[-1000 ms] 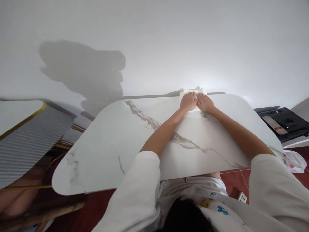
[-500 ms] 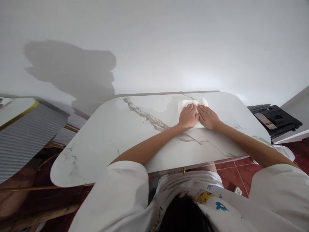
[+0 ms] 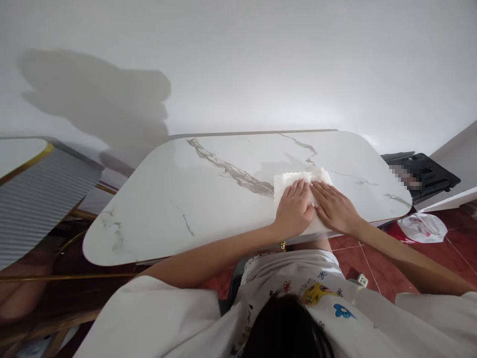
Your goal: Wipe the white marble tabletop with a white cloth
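Observation:
A white paper towel [image 3: 282,188] lies flat on the marble-patterned tabletop [image 3: 160,199], close to its front edge. My left hand [image 3: 296,206] rests palm down on the left part of the towel, fingers stretched forward. Beside it, my right hand [image 3: 335,206] presses flat on the right part, its fingers also stretched out. The two hands nearly touch at the thumbs. Much of the towel's middle is hidden beneath them.
A white wall [image 3: 261,64] rises behind the table. On the left stands a ribbed grey cabinet [image 3: 48,199] with gold trim. A black case [image 3: 432,174] is at the right, above a clear plastic bag [image 3: 423,226]. A small white socket block [image 3: 361,280] lies on the red floor.
Both hands have slid the paper towel toward me, from the middle of the tabletop to near its front edge. The view has shifted slightly.

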The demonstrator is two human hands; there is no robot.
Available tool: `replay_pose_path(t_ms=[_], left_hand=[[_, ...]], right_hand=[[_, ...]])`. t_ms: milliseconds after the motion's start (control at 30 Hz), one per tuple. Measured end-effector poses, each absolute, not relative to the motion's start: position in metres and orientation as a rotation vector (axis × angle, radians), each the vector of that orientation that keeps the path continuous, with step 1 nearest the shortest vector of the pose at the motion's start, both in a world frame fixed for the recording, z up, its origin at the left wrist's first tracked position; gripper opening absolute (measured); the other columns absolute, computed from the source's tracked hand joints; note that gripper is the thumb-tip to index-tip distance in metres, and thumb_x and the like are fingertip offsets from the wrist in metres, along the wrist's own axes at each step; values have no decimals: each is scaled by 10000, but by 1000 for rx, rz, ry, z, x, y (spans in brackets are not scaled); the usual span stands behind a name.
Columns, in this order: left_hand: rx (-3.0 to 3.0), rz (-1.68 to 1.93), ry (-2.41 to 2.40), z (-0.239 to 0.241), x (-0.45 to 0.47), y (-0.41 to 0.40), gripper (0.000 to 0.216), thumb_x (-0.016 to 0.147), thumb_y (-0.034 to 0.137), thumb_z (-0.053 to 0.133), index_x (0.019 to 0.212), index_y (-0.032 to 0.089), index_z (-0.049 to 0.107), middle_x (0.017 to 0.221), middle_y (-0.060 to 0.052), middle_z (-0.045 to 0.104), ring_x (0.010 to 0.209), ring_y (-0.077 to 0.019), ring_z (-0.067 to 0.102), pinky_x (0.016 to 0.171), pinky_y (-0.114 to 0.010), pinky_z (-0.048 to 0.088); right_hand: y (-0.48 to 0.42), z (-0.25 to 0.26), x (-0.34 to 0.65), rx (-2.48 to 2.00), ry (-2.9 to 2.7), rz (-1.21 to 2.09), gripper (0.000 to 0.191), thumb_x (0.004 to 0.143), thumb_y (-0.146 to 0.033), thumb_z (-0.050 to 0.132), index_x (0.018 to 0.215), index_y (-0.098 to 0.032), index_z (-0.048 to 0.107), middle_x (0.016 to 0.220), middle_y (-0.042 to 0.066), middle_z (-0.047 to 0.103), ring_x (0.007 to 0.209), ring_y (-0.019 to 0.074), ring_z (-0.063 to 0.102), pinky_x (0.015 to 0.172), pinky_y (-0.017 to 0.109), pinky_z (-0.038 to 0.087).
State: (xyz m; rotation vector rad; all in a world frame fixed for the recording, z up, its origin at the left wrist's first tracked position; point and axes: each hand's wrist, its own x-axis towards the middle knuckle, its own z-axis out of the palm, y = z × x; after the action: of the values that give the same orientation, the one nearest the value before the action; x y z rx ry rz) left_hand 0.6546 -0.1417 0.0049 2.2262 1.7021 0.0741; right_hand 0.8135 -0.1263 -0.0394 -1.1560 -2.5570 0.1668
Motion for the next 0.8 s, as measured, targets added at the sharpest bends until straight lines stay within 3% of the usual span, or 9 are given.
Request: replay_pose_path(t_ms=[200,400,800], left_hand=[[2171,71,1682,1,683,-131,629,862,229,385,1453,37,289,1557,-141,242,1454,-234,173,1192,-400,176],[2193,78,1678,-6,697,-105,589,900,235,314,1453,35,289,1557,-142,243,1452,-239,181,1193,-411,187],[2362,138,1876,-33,663,12,518,914,163,275,1401,38,401,1488,-123,400,1383,-218,336,1150,-353,258]], right_hand=[[-118,-46,844,-1154,-2595,167,539,952,-283,305,1460,-111,349,1490,125,386,1392,247,336,1123,466,356],[-92,-55,852,-1237,-2564,131,536,951,-278,269,1415,-49,407,1463,160,425,1380,250,360,1121,462,351],[44,-62,805,-1310,-2650,361,557,916,-237,253,1426,-60,389,1502,134,372,1388,269,346,1133,480,296]])
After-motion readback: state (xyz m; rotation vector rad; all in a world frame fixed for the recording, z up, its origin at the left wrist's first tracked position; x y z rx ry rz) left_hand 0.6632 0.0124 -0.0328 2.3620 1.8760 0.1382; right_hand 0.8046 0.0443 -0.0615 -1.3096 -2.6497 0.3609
